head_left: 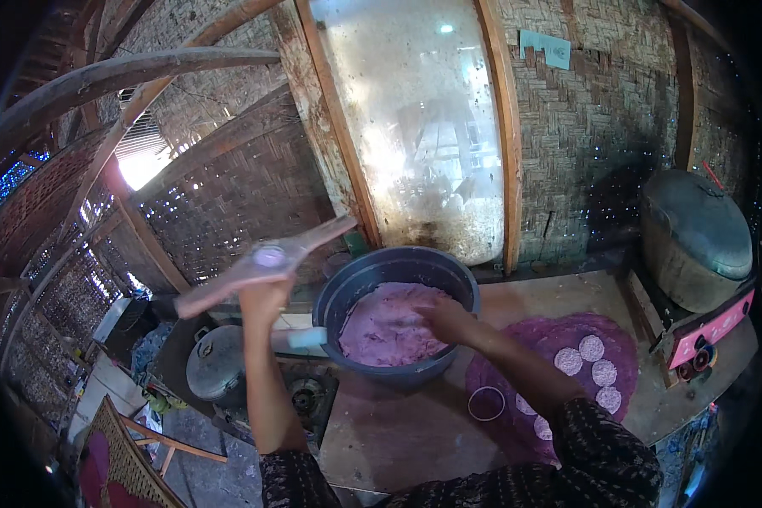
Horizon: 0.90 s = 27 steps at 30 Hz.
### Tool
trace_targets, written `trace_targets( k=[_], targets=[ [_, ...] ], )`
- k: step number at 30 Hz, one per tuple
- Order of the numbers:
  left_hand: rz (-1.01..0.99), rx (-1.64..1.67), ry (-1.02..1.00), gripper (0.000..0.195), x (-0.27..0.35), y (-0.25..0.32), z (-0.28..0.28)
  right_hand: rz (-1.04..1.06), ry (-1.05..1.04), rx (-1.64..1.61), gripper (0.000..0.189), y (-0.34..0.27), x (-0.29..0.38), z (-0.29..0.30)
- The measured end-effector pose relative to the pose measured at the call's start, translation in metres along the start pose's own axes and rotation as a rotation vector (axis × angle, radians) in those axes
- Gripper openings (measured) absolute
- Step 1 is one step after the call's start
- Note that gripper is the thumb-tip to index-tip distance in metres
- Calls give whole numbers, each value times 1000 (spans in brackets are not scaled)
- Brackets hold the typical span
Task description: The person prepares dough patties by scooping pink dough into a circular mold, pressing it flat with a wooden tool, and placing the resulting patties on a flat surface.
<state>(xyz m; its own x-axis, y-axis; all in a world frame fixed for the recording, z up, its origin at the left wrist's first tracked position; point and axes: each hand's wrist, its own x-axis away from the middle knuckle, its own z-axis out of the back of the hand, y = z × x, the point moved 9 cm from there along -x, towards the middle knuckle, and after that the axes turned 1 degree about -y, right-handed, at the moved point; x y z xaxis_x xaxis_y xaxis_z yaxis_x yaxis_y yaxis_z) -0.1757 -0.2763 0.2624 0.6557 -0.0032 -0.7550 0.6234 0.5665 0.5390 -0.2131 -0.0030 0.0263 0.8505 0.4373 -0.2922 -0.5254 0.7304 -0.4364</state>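
Observation:
My left hand grips a flat wooden tool, raised and tilted above the table's left side. A round lilac piece sits at the tool's middle; blur hides its details. Inside a large dark plastic tub, my right hand touches a mass of pink-purple dough. Its fingertips are blurred against the dough, so their grip is unclear. To the right, several pale speckled discs lie on a purple sheet. A thin ring rests at that sheet's left edge.
A lidded metal pot and a gas burner stand left of the wooden table. At far right, a big lidded pot sits on a pink-fronted stove. A woven-bamboo wall rises behind the tub.

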Motion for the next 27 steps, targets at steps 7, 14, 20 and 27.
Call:
trace_targets(
  k=[7, 14, 20, 27],
  targets=[
    [398, 1564, 78, 12, 45, 17, -31, -361, -468, -1995, 74, -177, 60, -18],
    [215, 672, -45, 24, 151, -9, -90, -233, -110, -1981, 70, -128, 187, 23],
    [-154, 404, -635, 24, 232, 106, -129, -198, 406, -700, 69, -126, 257, 155],
    [-141, 578, -1102, 25, 299, 193, -189, -51, 156, -258, 72, -153, 309, 184]
  ],
)
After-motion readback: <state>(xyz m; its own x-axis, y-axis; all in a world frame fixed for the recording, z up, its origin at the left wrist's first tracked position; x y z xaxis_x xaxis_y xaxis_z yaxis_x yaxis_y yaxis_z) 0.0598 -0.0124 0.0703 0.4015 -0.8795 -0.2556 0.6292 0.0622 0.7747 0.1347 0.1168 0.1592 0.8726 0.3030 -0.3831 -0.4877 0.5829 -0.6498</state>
